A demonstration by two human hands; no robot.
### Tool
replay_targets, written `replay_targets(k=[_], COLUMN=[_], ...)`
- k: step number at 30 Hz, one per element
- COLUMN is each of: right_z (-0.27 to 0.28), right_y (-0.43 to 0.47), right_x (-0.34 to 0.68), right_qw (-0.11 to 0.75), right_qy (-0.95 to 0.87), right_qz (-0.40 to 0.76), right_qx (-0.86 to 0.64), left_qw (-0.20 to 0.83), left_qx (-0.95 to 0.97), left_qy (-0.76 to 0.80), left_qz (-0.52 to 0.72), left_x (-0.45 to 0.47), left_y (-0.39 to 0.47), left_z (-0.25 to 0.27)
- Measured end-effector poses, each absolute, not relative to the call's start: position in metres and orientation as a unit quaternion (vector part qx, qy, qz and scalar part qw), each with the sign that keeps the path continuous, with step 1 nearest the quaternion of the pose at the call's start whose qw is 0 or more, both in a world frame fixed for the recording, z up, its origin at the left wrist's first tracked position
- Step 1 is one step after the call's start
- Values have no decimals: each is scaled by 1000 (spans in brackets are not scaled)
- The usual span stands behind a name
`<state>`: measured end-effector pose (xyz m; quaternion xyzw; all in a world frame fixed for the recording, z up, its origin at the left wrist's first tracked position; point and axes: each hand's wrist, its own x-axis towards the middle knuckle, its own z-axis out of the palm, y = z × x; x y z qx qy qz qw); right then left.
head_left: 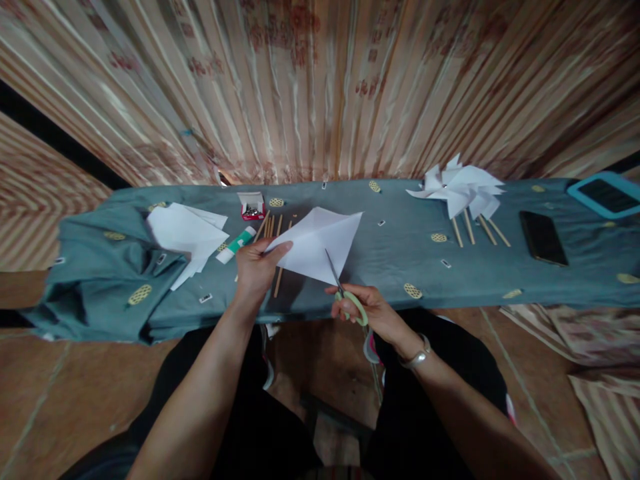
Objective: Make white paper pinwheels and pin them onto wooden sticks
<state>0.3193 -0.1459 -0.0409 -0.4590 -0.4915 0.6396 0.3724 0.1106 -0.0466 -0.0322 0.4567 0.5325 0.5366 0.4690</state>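
My left hand [257, 267] pinches the left corner of a white paper sheet [315, 243], held up above the cloth. Green-handled scissors [354, 305] are in my right hand [367, 310], fingers through the loops. Their blades reach in over the sheet from its lower corner; whether they are closed on a cut I cannot tell. Behind my left hand lie several thin wooden sticks [278, 283], partly covered by the hand and the paper. A glue stick [237, 245] with a green and white label rests just left of that hand.
Further left are cut white papers [187, 230]. A small red box [252, 206] of metal pins stands open at the back. On the right lie paper pinwheels [465, 183] on sticks, a black phone [543, 238] and a blue-framed device [607, 195]. Patterned cloth [400, 257] covers the narrow table; a curtain [320, 93] hangs behind.
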Motion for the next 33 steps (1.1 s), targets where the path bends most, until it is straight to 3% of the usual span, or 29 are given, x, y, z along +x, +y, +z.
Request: replay_targets(k=[33], right_z=[-39], right_y=[-145], right_x=[316], right_qw=[372], right_qy=[-437], right_qz=[661], right_qx=[-483], left_qw=[479], left_qx=[445], left_qy=[521], left_qz=[549], left_x=[110], left_y=[-47], left_z=[-34])
